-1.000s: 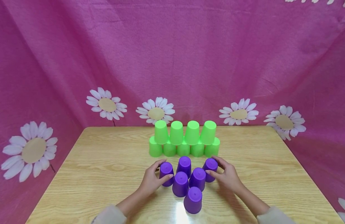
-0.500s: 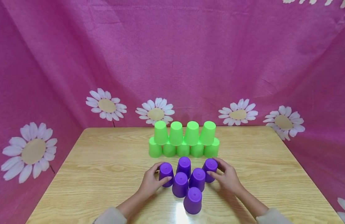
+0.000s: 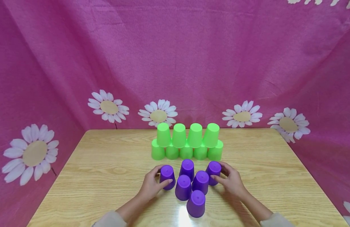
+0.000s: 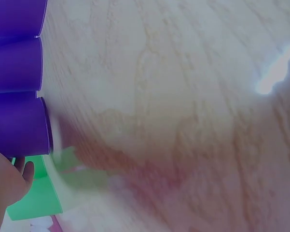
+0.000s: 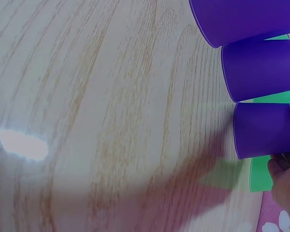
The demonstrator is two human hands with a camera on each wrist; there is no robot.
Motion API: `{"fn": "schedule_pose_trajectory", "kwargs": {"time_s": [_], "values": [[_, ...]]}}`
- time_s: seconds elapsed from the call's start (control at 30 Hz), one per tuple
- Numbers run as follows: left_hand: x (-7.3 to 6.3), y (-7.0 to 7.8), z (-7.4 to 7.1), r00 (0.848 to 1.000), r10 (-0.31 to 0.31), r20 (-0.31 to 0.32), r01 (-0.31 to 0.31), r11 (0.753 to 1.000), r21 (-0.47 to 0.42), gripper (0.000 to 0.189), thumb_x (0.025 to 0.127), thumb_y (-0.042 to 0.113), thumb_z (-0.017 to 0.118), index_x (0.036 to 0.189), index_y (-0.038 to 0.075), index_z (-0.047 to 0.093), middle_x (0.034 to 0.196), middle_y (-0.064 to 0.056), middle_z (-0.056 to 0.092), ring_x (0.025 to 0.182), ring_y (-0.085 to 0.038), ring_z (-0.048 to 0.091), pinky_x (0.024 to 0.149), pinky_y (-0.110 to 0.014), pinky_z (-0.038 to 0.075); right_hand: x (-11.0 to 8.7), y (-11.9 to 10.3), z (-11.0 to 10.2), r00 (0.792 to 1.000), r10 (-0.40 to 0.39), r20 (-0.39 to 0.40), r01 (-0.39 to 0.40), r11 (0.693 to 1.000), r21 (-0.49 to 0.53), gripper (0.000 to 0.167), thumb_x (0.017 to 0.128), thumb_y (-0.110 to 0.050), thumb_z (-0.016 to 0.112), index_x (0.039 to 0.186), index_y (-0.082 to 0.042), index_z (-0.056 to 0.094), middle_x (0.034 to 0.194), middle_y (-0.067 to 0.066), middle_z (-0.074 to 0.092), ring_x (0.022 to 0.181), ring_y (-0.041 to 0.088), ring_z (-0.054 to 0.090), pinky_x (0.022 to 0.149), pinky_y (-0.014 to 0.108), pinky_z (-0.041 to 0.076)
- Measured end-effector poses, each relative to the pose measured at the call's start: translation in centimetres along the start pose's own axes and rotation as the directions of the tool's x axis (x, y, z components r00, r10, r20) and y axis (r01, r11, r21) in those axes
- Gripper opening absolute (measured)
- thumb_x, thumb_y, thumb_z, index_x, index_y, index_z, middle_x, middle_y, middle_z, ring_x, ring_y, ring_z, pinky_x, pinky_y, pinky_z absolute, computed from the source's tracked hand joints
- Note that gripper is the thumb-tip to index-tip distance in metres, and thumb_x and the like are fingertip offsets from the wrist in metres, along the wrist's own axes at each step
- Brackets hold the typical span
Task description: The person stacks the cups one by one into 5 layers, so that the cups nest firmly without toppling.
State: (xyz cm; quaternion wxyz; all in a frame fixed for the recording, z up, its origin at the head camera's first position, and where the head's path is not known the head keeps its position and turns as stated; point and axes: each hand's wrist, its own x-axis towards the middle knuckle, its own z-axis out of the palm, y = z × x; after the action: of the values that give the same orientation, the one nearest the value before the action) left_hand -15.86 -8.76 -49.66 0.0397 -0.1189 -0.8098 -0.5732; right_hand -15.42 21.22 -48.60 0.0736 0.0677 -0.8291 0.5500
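Several purple cups stand upside down on the wooden table in front of me. My left hand grips the leftmost purple cup, thumb across its front and fingers behind it. On the other side, my right hand holds the rightmost purple cup the same way. Between the hands are a back purple cup, two middle ones, and a front purple cup nearest me. In the left wrist view the held cup sits by the fingers; the right wrist view shows the other held cup pinched at its side.
Behind the purple cups stands a two-row wall of upside-down green cups, the upper row resting on the lower. The wooden table ends at a pink cloth printed with daisies.
My left hand has shifted the leftmost purple cup slightly to the left, widening its gap from the cup beside it. The right hand keeps its hold, almost still; the green cups stay put.
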Motion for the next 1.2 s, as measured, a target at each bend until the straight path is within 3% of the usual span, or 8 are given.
{"fn": "schedule_pose_trajectory", "kwargs": {"time_s": [0.27,0.43,0.8,1.2], "values": [[0.6,0.7,-1.0,1.0,-0.012,0.004,0.012,0.999,0.047,0.049,0.075,0.015,0.077,0.117,0.003,0.057,0.11,-0.013,0.065,0.101,-0.029,0.06,0.088,-0.042,0.052,-0.1,-0.1,-0.2,1.0,0.017,0.002,-0.017,1.0,0.012,0.048,0.075,-0.002,0.074,0.118,0.009,0.055,0.11,0.025,0.064,0.094,-0.01,0.054,0.09,0.02,0.05],[1.1,1.3,-1.6,1.0,0.026,-0.005,-0.025,0.996,0.089,0.047,0.076,0.015,0.076,0.117,0.002,0.057,0.109,-0.013,0.065,0.101,-0.03,0.061,0.088,-0.042,0.052,-0.1,0.0,-0.2,1.0,0.011,0.0,-0.011,1.0,0.006,0.047,0.075,-0.001,0.073,0.117,0.009,0.055,0.108,0.025,0.064,0.093,-0.011,0.054,0.088,0.017,0.05],[2.2,3.4,-2.8,0.997,0.07,-0.027,-0.068,0.995,0.076,0.045,0.075,0.013,0.076,0.116,0.003,0.059,0.106,-0.012,0.067,0.1,-0.028,0.062,0.088,-0.044,0.051,0.0,-0.4,-0.2,0.999,0.038,0.011,-0.038,0.999,0.02,0.048,0.075,-0.001,0.073,0.119,0.01,0.054,0.111,0.026,0.063,0.094,-0.008,0.055,0.091,0.033,0.052],[3.6,6.0,-4.1,0.993,0.112,-0.036,-0.108,0.99,0.095,0.047,0.074,0.01,0.076,0.117,0.003,0.058,0.106,-0.013,0.067,0.099,-0.029,0.062,0.089,-0.048,0.05,-0.1,-0.5,-0.2,0.999,0.045,0.012,-0.045,0.999,0.02,0.048,0.075,0.0,0.073,0.119,0.01,0.053,0.111,0.026,0.063,0.093,-0.01,0.054,0.091,0.03,0.052]]}}
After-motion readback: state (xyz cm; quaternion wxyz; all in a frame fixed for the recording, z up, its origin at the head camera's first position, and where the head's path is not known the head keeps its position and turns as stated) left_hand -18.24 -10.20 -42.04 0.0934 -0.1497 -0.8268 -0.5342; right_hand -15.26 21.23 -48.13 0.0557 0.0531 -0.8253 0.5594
